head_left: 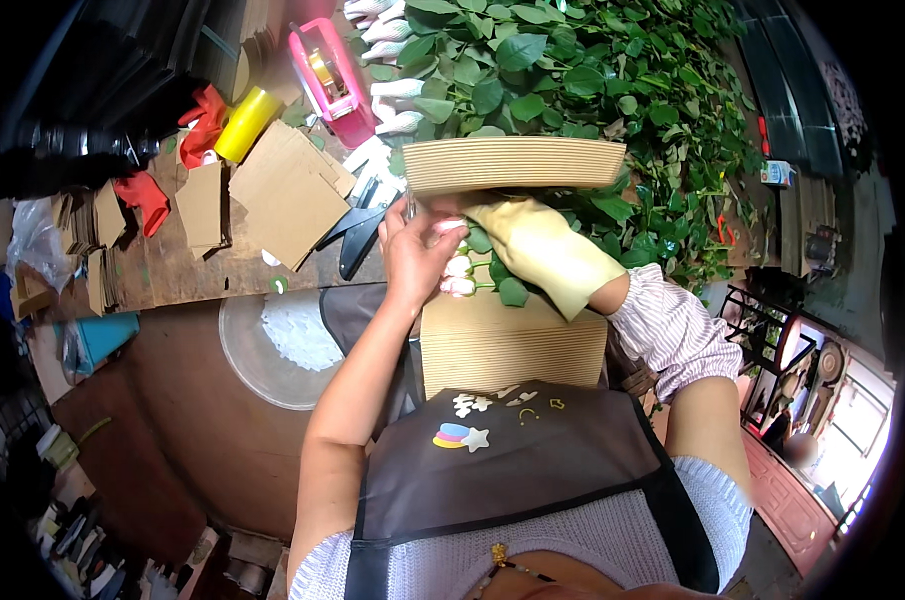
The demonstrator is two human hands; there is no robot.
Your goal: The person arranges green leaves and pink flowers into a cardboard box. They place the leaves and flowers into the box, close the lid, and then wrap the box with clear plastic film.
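Observation:
Pale pink rosebuds (458, 286) with green leaves lie on a sheet of tan corrugated cardboard (513, 350), which rests against my apron. My bare left hand (420, 250) curls around the blossoms at the sheet's left edge, thumb over a bud. Across the stems reaches my right hand (538, 245) in a pale yellow glove; its fingertips are blurred close to the left hand, so its grip is unclear. The far part of the corrugated cardboard (513, 165) stands raised beyond both hands and hides what lies right behind it.
Leafy rose stems (593, 80) heap the table beyond, with white-wrapped heads (391, 50) along their left side. Left are black-handled scissors (358, 240), cardboard pieces (293, 195), a yellow roll (248, 125) and a pink tape dispenser (333, 80). A clear tub (238, 345) holds white pieces below.

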